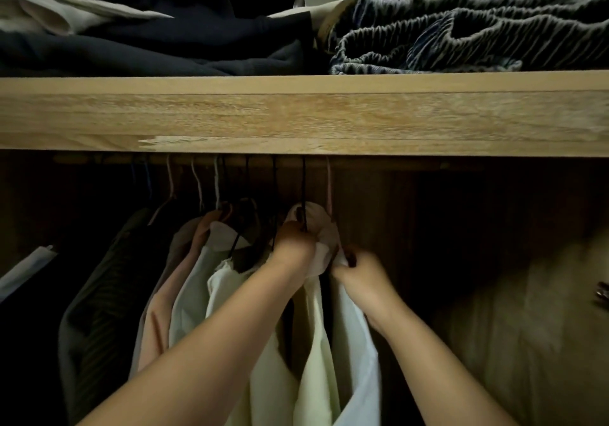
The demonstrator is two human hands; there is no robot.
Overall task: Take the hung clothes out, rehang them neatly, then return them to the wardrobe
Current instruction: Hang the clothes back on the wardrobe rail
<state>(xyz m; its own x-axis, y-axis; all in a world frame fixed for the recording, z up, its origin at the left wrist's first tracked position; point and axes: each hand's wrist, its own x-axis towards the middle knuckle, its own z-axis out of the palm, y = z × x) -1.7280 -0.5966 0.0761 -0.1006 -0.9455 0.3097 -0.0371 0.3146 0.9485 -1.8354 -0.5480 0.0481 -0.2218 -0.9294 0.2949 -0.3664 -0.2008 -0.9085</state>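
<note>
Several garments hang on hangers from a rail under the wooden shelf [296, 116]. A pale yellow shirt [316, 343] hangs on a black hanger [304, 188] near the middle. My left hand [293, 251] grips the neck of that hanger at the shirt's collar. A white shirt [356, 343] hangs just to its right, and my right hand [359, 271] pinches its collar fabric. Left of them hang a light green shirt [191, 294], a peach garment [158, 320] and a dark striped one [95, 320].
Folded dark clothes [148, 40] and a ruched grey-blue fabric [461, 20] lie on the shelf above. The wardrobe's dark interior opens to the right of the hung clothes. A beige surface [527, 327] with a small metal piece [603, 290] stands at the far right.
</note>
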